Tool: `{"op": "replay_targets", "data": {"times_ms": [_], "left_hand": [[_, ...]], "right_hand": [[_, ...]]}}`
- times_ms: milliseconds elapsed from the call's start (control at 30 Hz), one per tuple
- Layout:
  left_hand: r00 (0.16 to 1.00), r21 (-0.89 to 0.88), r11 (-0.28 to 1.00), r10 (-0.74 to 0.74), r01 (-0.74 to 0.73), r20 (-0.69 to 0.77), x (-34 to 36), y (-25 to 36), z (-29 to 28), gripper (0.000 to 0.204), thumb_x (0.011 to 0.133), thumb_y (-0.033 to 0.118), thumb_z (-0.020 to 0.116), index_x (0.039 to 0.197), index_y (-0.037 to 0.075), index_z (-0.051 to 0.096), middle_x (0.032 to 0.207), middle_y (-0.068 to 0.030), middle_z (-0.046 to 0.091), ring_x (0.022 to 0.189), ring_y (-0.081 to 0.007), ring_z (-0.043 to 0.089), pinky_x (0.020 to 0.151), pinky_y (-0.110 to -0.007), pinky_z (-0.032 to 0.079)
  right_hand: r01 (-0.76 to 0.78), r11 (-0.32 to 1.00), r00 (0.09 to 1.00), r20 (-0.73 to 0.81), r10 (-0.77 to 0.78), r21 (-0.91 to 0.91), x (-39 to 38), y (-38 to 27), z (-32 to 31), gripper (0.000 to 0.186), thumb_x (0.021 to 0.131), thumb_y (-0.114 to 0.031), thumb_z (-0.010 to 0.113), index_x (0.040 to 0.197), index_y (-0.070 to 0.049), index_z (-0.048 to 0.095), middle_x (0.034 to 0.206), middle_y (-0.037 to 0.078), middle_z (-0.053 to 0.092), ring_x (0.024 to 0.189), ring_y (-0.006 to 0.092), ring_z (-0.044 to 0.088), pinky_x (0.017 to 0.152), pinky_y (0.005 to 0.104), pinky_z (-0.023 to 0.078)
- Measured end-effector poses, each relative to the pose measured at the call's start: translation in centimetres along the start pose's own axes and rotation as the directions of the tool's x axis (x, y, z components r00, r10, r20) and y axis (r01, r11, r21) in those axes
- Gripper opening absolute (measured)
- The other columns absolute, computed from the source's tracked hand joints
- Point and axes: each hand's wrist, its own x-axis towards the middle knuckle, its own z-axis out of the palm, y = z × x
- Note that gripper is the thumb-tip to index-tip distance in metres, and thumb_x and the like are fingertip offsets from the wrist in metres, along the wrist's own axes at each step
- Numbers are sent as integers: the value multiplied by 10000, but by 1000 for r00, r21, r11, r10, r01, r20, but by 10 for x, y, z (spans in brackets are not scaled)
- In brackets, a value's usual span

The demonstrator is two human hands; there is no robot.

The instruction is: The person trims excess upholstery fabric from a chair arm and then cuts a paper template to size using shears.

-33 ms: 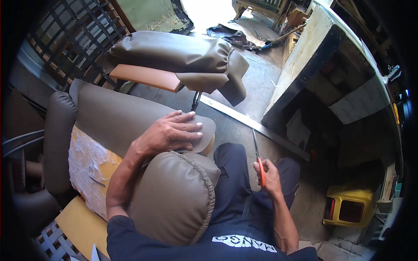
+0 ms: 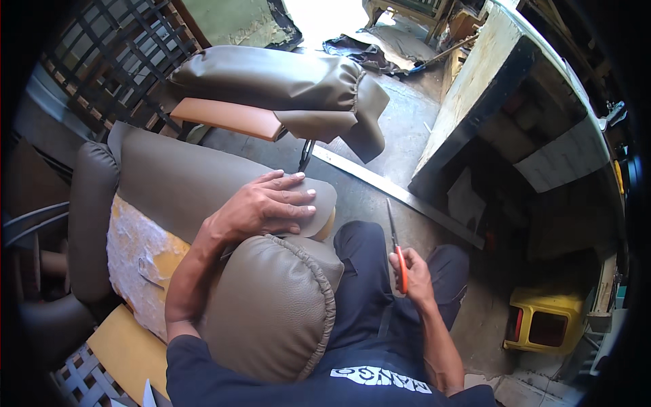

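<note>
The left grip [image 2: 268, 207] lies flat on a brown sheet [image 2: 190, 169], fingers slightly spread, holding nothing. The right grip [image 2: 416, 277] is curled closed around red scissors [image 2: 401, 261] near the right knee [image 2: 449, 266], blades pointing forward. White padding [image 2: 139, 251] shows beside the sheet; a rounded brown cushion [image 2: 264, 305] sits beside the left forearm [image 2: 191, 285]. Beyond the scissors, a metal strip [image 2: 380, 184] lies on the floor [image 2: 401, 102].

"How does the grey-brown sheet [image 2: 178, 168] lie?"
"Spread out smooth, its right end rounded."
"And the scissors [image 2: 402, 269]?"
"Orange-handled, right of the sheet and apart from it, slim blades pointing forward."
</note>
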Motion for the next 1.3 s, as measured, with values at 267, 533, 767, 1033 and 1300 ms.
{"op": "replay_targets", "data": {"times_ms": [267, 533, 767, 1033, 1300], "left_hand": [[999, 69, 997, 13, -16, 46, 8, 5, -4, 398, 777, 397, 778, 1170, 345, 749, 1387, -4, 629, 1405, -287, 472, 1178, -539, 299], [999, 56, 998, 1, -3, 35, 9, 7, -5, 384, 771, 389, 784, 1151, 339, 759, 1394, -8, 624, 1413, -286, 462, 1180, -534, 300], [995, -37, 999, 35, -38, -89, 0, -4, -9, 371, 772, 343, 815, 1133, 266, 774, 1366, -64, 642, 1382, -316, 494, 1155, -516, 348], [978, 58, 984, -160, 169, -137, -51, 15, -23, 272, 821, 239, 796, 1092, 215, 774, 1336, -68, 658, 1358, -301, 521, 1165, -510, 349], [937, -47, 950, -312, 309, -157, -90, 19, 0, 296, 853, 148, 758, 1136, 234, 767, 1373, -49, 640, 1419, -271, 460, 1235, -465, 215]], "right_hand": [[54, 978, 970, 221, -99, 200, -18, -32, 59, 418, 965, -442, 679, 1052, -50, 563, 773, -22, 548, 652, 40, 530, 587, 219, 476], [3, 972, 941, 327, -82, 235, -17, -43, 67, 344, 1022, -420, 583, 1072, -82, 543, 820, -15, 547, 681, 60, 534, 627, 231, 485], [71, 977, 968, 221, -116, 201, -12, -38, 65, 427, 959, -454, 681, 1043, -54, 557, 768, -28, 541, 646, 47, 527, 584, 221, 470], [9, 993, 990, -141, -26, -115, 39, 9, -13, 399, 941, -416, 722, 888, -44, 587, 645, -24, 525, 557, 40, 486, 501, 231, 406], [-264, 682, 960, -256, 116, -682, 136, 131, -32, 593, 835, -568, 727, 865, 12, 604, 841, 216, 695, 845, 378, 687, 798, 459, 516]]}}
